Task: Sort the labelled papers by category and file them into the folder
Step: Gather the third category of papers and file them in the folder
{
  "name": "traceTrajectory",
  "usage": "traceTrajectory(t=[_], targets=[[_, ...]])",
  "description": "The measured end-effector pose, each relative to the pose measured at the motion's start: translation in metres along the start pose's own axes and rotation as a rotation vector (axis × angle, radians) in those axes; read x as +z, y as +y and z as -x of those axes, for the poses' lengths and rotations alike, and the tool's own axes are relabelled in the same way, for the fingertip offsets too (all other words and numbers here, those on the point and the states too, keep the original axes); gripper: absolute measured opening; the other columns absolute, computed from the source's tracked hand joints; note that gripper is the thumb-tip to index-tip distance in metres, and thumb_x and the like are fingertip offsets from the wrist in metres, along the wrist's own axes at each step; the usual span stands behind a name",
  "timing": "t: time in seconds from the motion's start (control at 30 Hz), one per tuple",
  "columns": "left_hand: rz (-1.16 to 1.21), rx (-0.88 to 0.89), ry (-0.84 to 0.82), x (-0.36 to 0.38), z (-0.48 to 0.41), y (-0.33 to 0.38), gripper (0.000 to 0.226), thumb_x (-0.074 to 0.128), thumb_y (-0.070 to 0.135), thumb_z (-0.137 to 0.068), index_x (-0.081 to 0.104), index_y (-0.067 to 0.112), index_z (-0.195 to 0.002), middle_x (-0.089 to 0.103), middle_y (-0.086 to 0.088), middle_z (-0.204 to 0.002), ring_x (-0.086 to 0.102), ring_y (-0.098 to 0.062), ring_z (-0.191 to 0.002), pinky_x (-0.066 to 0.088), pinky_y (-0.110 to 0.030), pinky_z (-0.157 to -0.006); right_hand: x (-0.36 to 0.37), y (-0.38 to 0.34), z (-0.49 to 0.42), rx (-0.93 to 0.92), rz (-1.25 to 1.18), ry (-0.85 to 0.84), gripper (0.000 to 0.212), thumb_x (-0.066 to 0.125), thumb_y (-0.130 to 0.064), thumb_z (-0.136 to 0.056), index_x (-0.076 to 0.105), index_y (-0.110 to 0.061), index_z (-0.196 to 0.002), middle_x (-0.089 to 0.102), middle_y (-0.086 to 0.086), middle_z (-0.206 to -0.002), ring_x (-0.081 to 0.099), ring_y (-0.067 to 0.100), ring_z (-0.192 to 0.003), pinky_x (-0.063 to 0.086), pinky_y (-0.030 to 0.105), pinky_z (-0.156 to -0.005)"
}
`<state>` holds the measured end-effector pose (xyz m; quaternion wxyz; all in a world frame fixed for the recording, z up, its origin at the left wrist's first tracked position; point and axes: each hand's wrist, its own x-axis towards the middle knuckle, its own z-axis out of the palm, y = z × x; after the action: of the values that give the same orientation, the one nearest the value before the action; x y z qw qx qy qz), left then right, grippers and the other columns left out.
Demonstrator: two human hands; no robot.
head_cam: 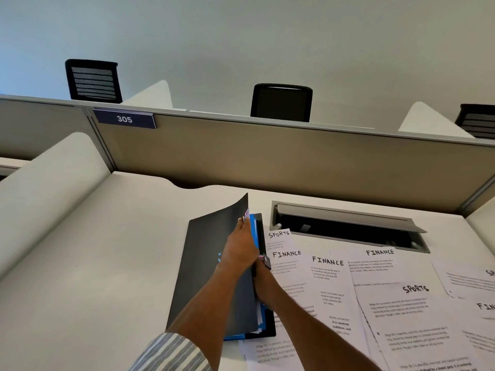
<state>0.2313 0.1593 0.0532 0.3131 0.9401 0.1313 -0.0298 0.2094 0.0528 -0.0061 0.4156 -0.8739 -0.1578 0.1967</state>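
Observation:
A black folder (209,263) with blue inner pockets (257,234) lies on the white desk (107,263), its front cover lifted. My left hand (241,250) lies along the cover's free edge and holds it up, with a striped sleeve on that arm. My right hand (263,286) reaches in under the raised cover, so its fingers are hidden among the pockets. To the right of the folder, printed sheets are spread out and overlapping. Their headings read SPORTS (278,234), FINANCE (287,254), FINANCE (328,261), FINANCE (380,252) and SPORTS (415,289).
An open cable tray (348,231) is sunk into the desk behind the papers. A beige partition (267,156) with a "305" plate (124,119) closes the back, and a white side divider (53,183) stands on the left. Black chairs (281,103) stand beyond the partition.

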Motion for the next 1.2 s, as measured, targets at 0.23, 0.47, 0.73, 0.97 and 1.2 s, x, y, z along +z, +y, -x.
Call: traceTrajectory(t=[0.23, 0.47, 0.73, 0.97, 1.2], targets=[[-0.058, -0.068, -0.035, 0.018, 0.007, -0.005, 0.090, 0.066, 0.011, -0.088, 0.010, 0.024, -0.157, 0.011, -0.005, -0.164, 0.027, -0.034, -0.144, 0.044, -0.045, -0.108, -0.002, 0.000, -0.002, 0.134, -0.122, 0.136, 0.037, 0.053, -0.019, -0.098, 0.045, -0.009, -0.133, 0.067, 0.012, -0.114, 0.065, 0.021, -0.099, 0.053, 0.037, -0.095], [-0.093, -0.106, -0.008, 0.028, 0.014, -0.012, 0.078, 0.063, 0.013, -0.091, 0.020, 0.024, -0.154, 0.014, -0.010, -0.163, 0.022, -0.035, -0.147, 0.039, -0.049, -0.111, -0.008, 0.005, 0.000, 0.177, -0.169, 0.134, 0.049, 0.055, -0.020, -0.097, 0.039, -0.010, -0.142, 0.068, 0.008, -0.115, 0.067, 0.020, -0.101, 0.054, 0.033, -0.093], [-0.084, -0.105, -0.015, 0.031, 0.023, -0.008, 0.067, 0.053, 0.026, -0.097, 0.020, 0.019, -0.155, 0.013, -0.012, -0.163, 0.019, -0.034, -0.148, 0.037, -0.045, -0.111, -0.014, 0.010, 0.006, 0.075, -0.077, 0.147, 0.042, 0.058, -0.016, -0.095, 0.048, -0.010, -0.135, 0.062, 0.006, -0.126, 0.063, 0.015, -0.108, 0.054, 0.031, -0.095], [-0.084, -0.040, -0.039, 0.033, 0.038, 0.016, 0.068, 0.051, 0.035, -0.099, 0.017, 0.019, -0.155, 0.011, -0.010, -0.164, 0.014, -0.034, -0.150, 0.034, -0.047, -0.114, -0.036, 0.020, 0.028, 0.044, 0.196, 0.266, 0.055, 0.056, -0.035, -0.095, 0.039, -0.016, -0.143, 0.044, 0.001, -0.148, 0.044, 0.019, -0.134, 0.036, 0.031, -0.111], [-0.089, -0.015, -0.036, 0.045, 0.065, 0.048, 0.070, 0.054, 0.034, -0.097, 0.017, 0.024, -0.155, 0.011, -0.008, -0.165, 0.014, -0.036, -0.150, 0.032, -0.051, -0.114, -0.079, 0.041, 0.061, 0.186, 0.327, 0.258, 0.059, 0.050, -0.040, -0.096, 0.032, -0.013, -0.146, 0.037, 0.005, -0.152, 0.040, 0.024, -0.136, 0.036, 0.035, -0.110]])
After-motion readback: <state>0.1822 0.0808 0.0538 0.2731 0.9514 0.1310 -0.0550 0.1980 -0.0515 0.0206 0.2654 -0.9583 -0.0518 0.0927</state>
